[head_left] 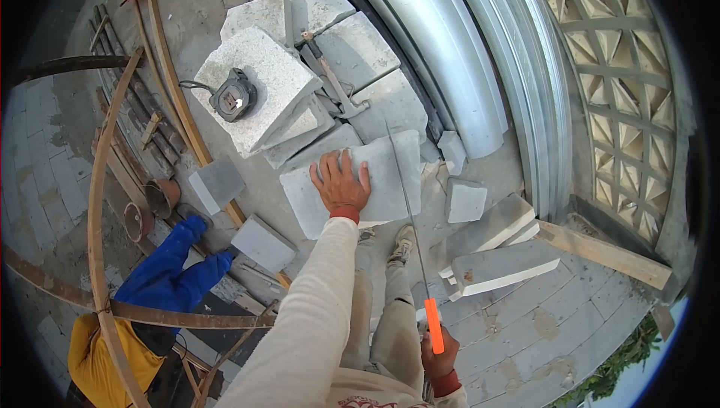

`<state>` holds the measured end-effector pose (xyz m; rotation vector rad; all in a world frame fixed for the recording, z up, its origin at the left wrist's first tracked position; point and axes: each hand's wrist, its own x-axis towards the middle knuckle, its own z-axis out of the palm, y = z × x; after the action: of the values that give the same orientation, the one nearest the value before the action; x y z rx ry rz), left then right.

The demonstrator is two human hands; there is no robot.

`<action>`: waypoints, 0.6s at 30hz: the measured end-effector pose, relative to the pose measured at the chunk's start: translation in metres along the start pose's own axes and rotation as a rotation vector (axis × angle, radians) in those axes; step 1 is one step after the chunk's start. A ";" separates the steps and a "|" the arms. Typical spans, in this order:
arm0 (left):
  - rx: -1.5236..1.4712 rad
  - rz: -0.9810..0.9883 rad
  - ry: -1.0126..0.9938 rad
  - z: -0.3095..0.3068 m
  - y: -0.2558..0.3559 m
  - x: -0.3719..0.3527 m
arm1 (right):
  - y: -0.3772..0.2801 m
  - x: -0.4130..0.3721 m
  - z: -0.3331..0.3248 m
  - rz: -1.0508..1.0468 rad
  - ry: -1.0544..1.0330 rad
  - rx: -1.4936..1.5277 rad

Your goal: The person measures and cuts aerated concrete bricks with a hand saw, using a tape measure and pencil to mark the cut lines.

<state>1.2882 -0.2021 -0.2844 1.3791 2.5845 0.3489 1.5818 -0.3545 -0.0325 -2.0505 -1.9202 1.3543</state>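
Note:
My left hand (341, 181) lies flat, fingers spread, on a flat grey stone slab (390, 175) that sits on the ground in front of my feet. Low at the frame's bottom, my right hand (441, 363) grips the orange handle (433, 325) of a tool. Its thin metal blade (409, 213) runs up across the slab's right part. Behind the slab lies a larger pale stone block (262, 70) with a small black and grey device (234, 97) and its cord on top. A hammer (330, 78) rests among the slabs beside it.
Cut stone pieces (499, 265) lie to the right and left (262, 241). Curved metal sheets (457, 48) and a lattice wall (615, 85) stand behind. A plank (600, 252) lies right. Another person in blue sleeves (176, 273) crouches lower left, near clay pots (161, 196) and bent wooden strips (97, 205).

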 end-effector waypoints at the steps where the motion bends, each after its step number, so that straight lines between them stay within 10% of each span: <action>1: -0.003 0.000 0.004 0.001 0.001 0.003 | 0.000 0.009 0.002 -0.007 0.015 0.008; 7: 0.002 0.005 0.002 0.000 -0.002 0.003 | -0.014 0.152 0.058 -0.039 0.077 0.100; 18: 0.006 -0.001 0.010 0.003 0.001 0.002 | 0.018 0.039 0.037 0.010 0.063 0.010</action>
<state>1.2884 -0.1996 -0.2873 1.3819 2.5960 0.3482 1.5688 -0.3459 -0.0875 -2.0744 -1.8766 1.2831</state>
